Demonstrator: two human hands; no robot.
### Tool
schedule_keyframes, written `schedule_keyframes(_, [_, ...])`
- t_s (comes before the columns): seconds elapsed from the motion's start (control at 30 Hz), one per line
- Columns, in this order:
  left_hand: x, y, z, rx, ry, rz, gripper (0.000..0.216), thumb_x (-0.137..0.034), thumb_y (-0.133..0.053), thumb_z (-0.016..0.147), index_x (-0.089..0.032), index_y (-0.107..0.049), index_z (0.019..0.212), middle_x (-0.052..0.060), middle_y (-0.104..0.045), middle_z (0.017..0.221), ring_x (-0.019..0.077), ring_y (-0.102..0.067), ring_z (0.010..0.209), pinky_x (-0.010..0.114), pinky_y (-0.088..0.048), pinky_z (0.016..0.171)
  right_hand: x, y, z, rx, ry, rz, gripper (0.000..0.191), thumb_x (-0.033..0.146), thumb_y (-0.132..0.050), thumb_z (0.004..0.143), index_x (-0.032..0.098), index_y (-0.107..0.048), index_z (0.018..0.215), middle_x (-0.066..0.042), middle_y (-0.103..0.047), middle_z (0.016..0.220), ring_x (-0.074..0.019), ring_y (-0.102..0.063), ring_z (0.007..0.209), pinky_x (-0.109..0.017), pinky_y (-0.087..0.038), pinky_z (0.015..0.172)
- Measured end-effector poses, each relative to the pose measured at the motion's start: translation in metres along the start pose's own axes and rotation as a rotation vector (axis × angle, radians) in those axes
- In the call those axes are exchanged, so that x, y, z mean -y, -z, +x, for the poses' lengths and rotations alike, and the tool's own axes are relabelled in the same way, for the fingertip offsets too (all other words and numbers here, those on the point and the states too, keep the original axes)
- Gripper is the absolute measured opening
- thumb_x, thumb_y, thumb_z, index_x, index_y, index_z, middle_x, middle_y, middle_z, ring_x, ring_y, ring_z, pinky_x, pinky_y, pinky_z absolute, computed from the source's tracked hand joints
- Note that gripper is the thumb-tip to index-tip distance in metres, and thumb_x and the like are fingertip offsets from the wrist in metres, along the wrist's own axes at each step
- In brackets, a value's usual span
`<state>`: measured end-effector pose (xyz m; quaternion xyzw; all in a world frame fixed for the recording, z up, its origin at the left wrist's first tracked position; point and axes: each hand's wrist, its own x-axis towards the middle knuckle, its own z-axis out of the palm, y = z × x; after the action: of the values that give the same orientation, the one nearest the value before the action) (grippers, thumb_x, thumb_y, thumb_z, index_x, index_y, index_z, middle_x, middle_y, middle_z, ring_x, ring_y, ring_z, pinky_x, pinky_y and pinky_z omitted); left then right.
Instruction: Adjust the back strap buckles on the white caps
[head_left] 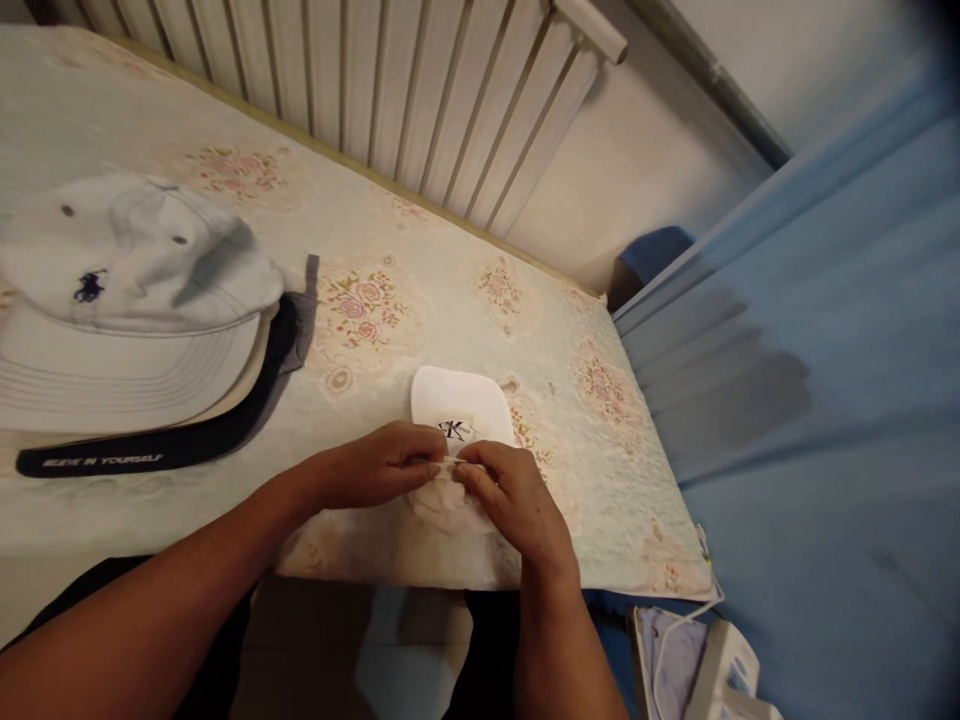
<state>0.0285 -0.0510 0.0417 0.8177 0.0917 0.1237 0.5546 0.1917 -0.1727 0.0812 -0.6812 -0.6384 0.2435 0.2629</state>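
A white cap with a dark letter logo lies on the flowered bedcover, its brim pointing away from me. My left hand pinches a fold of the cap's fabric just below the logo. Close beside it, my right hand grips the same fold, thumb and fingers pressed together. The fingertips of both hands nearly meet over the crown. Part of the crown is hidden beneath my hands.
Several stacked caps lie at the left, a pale cap on top and a dark brim underneath. A slatted headboard borders the far side of the bedcover. A blue curtain hangs at the right. A white appliance with a cord sits low at the right.
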Motion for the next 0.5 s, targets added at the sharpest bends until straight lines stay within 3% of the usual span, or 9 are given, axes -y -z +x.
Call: schedule_keyframes(0.5, [0.0034,-0.0039,0.0020,-0.083,0.052,-0.049,0.025,-0.033,-0.045,0.086,-0.017,-0.047,0.067,-0.005,-0.038,0.062,0.0107,-0.036,0.060,0.024,-0.028,0.056,-0.0079,0.0010,0.0053,0.060,-0.098,0.276,0.007,0.021,-0.063,0.081,0.020,-0.068,0.085,0.004,-0.065,0.072,-0.0094,-0.055,0.064,-0.021,-0.040,0.063])
